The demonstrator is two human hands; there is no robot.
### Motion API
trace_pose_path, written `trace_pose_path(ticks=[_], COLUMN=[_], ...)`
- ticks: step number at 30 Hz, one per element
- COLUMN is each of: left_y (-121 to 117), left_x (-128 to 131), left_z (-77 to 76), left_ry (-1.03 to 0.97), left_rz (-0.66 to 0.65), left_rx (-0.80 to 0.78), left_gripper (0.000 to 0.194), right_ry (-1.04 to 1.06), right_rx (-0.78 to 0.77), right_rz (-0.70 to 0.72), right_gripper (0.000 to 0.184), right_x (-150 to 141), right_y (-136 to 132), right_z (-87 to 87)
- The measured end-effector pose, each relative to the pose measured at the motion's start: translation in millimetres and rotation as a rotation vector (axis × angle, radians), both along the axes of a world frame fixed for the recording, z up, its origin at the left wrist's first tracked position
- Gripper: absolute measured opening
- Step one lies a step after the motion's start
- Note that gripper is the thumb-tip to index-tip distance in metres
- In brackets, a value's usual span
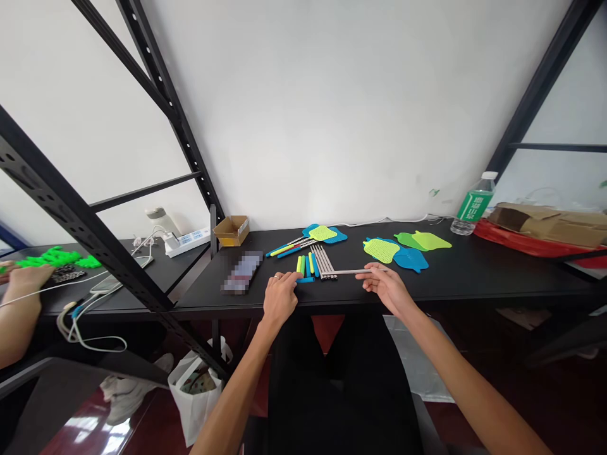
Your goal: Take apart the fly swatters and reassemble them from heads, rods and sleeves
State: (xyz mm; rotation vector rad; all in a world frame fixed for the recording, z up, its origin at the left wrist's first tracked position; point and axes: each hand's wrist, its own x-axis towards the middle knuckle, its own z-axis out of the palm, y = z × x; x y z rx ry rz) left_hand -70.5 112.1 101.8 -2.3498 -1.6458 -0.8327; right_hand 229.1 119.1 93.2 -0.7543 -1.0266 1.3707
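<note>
My left hand, near the front edge of the table, is closed on a short blue handle tube lying sideways. To its right, my right hand pinches a thin metal rod, whose far end points left towards the tube, with a gap between them. Several yellow, green and blue handle tubes lie just behind my left hand. Beside them rests a row of metal rods. Fly swatters with handles, rods and heads attached lie farther back. Loose swatter heads, including a yellow one and a blue one, lie beyond my right hand.
A phone with a blurred screen and a small cardboard box are at left. A water bottle stands at right by a flattened carton. Black rack posts border the table. A co-worker's arm is at far left near green pieces.
</note>
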Motion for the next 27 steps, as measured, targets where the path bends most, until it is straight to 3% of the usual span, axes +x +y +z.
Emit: trace_pose_path(ticks=[27], left_y=[4.6], left_x=[-3.3], left_z=[-5.6], left_ry=[0.052], left_rz=[-0.045], left_rx=[-0.01], left_gripper=[0.051], right_ry=[-0.179], right_rx=[0.062], right_rz=[0.016], right_gripper=[0.031], right_x=[-2.5], right_y=[-4.7], right_z=[2.7])
